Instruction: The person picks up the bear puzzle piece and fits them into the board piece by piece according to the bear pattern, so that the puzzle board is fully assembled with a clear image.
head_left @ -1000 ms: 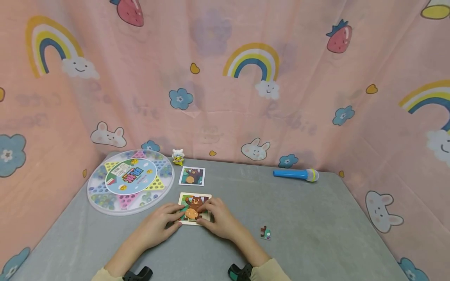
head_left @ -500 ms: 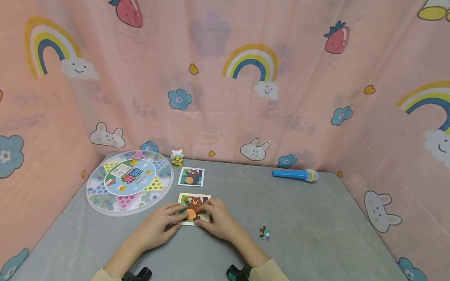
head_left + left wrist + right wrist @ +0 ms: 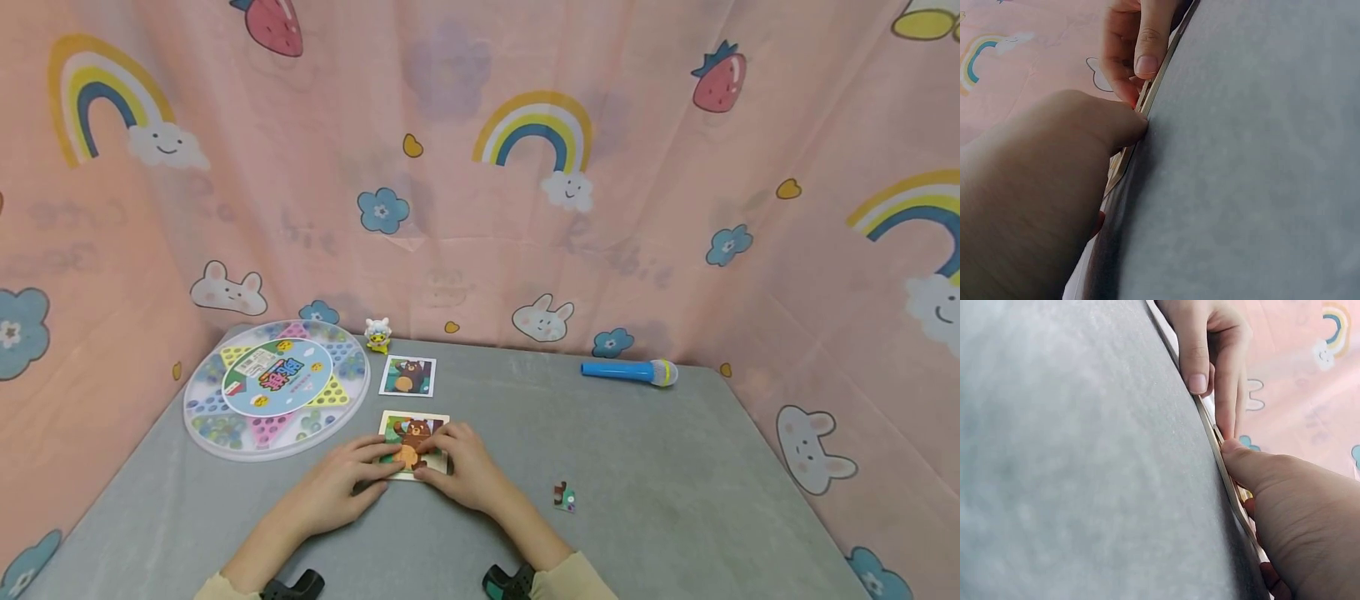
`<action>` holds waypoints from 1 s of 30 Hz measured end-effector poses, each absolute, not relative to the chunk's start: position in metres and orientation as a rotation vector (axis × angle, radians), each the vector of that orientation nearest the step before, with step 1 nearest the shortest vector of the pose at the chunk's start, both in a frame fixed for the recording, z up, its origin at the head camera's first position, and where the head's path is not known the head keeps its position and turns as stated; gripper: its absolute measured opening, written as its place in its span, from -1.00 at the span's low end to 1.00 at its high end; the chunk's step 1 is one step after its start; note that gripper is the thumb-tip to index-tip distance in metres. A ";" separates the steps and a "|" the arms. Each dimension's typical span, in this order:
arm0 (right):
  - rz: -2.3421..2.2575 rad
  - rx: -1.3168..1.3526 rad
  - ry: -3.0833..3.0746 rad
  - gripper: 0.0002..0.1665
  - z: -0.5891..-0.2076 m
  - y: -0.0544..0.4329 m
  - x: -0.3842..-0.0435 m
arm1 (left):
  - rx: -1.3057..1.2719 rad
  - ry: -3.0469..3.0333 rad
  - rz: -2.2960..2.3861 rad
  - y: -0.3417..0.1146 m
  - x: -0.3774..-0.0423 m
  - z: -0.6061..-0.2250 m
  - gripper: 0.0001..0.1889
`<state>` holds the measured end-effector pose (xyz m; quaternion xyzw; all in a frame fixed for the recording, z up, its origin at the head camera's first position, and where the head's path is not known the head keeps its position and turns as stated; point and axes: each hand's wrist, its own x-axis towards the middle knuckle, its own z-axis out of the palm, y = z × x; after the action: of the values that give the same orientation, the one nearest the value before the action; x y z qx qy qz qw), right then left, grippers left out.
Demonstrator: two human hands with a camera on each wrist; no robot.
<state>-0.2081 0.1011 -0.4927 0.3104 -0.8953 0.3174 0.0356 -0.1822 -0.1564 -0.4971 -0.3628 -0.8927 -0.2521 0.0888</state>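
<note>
A wooden jigsaw puzzle [image 3: 414, 430] with a brown bear in a pale frame lies flat before me. My left hand [image 3: 347, 483] reaches over its left side, fingers extended across the picture, thumb low by the near left corner. From the right, my right hand [image 3: 471, 471] bends its index finger and thumb onto the lower middle, pinching a puzzle piece largely hidden by the fingers. Bare pale wood shows at the lower right of the frame. A loose puzzle piece [image 3: 565, 497], brown and green, lies right of the hands. In the right wrist view the right thumb [image 3: 1244, 462] meets the frame's edge.
A picture card [image 3: 408, 377] of the same bear lies behind the puzzle. At the left is a round game board [image 3: 197, 429], with a small figurine [image 3: 378, 335] beside it. A blue toy microphone [image 3: 622, 372] lies at the back right, before the pink curtain [image 3: 480, 267].
The left fingers have slid slightly to the right across the puzzle. The right hand stays nearly in place, and the loose piece has not moved.
</note>
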 end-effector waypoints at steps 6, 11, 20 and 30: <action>0.992 0.953 -2.743 -0.74 -0.492 0.101 -0.209 | -1.065 -2.691 -0.759 -0.156 -0.182 -0.495 -0.62; 1.012 0.945 -2.746 -0.73 -0.491 0.101 -0.209 | -1.065 -2.701 -0.773 -0.156 -0.183 -0.494 -0.63; 0.996 0.960 -2.739 -0.74 -0.490 0.102 -0.208 | -1.079 -2.669 -0.766 -0.157 -0.185 -0.496 -0.65; 1.011 0.954 -2.743 -0.74 -0.492 0.102 -0.208 | -1.090 -2.652 -0.740 -0.157 -0.185 -0.498 -0.64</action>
<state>-0.2080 0.1017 -0.4924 0.3101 -0.8915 0.3285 0.0330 -0.1849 -0.1570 -0.4979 -0.3664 -0.8920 -0.2488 0.0901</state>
